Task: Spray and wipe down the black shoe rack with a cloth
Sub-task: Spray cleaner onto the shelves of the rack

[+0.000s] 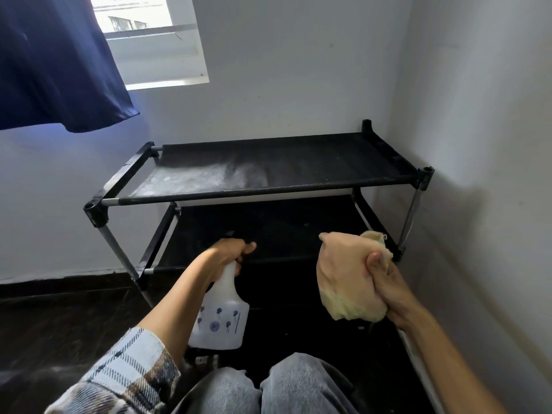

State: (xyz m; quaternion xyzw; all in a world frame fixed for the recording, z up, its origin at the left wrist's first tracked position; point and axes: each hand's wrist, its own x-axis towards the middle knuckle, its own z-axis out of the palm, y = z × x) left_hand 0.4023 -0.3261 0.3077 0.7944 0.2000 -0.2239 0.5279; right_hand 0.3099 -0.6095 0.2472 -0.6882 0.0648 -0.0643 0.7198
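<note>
The black shoe rack [268,189] stands in the room's corner, with two fabric shelves on a tube frame. Its top shelf shows a pale, dusty or damp patch at left of centre. My left hand [230,253] grips the neck of a translucent white spray bottle [222,318] with blue dots, held in front of the lower shelf with its nozzle toward the rack. My right hand [388,285] clutches a bunched yellowish cloth [346,279] to the right of the bottle, in front of the rack's lower right side.
White walls [298,85] close in behind and to the right of the rack. A dark blue curtain [50,64] hangs at upper left beside a window [155,46]. The floor [59,321] is dark. My knees in grey jeans [286,386] sit at the bottom centre.
</note>
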